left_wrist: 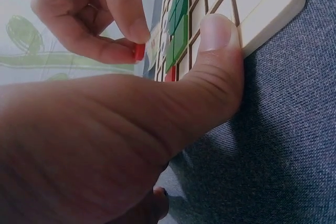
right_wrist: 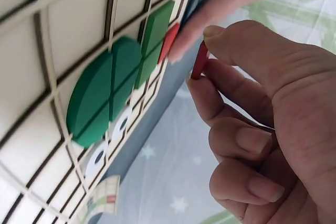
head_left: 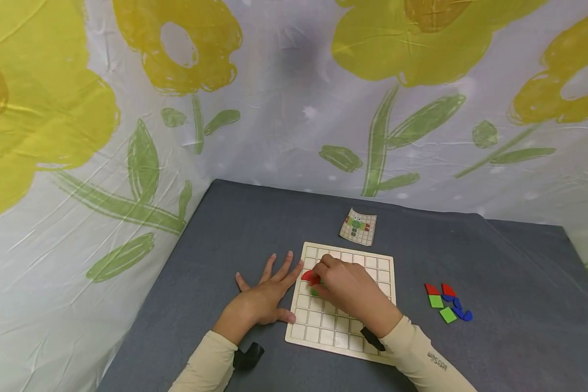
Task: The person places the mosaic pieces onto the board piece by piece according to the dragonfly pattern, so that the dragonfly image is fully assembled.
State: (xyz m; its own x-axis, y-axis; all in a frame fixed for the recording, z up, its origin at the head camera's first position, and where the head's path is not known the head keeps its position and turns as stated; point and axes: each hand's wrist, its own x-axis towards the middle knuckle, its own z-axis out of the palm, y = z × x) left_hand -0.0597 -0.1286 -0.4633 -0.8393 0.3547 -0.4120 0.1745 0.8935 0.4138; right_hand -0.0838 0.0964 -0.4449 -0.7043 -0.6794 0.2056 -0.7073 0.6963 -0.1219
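A wooden grid board (head_left: 313, 333) lies on the dark cloth. My left hand (head_left: 262, 305) is spread with straight fingers at its left side, and the thumb (left_wrist: 218, 45) rests on the board's edge. Between thumb and index finger my right hand (head_left: 350, 286) pinches a small red tile (right_wrist: 200, 60), held above the board. On the grid sit dark green rounded tiles (right_wrist: 93, 98), light green tiles (right_wrist: 156, 32), white ring-shaped eye pieces (right_wrist: 97, 159) and a red tile (right_wrist: 168, 43). From the head view, the right hand covers most of these.
Behind the board lies a curled picture card (head_left: 360, 227) showing a green and red figure on a grid. Loose red tiles (head_left: 432, 289), green square tiles (head_left: 435, 301) and several blue pieces (head_left: 457, 302) lie to the right. A flowered curtain (head_left: 284, 125) hangs behind the table.
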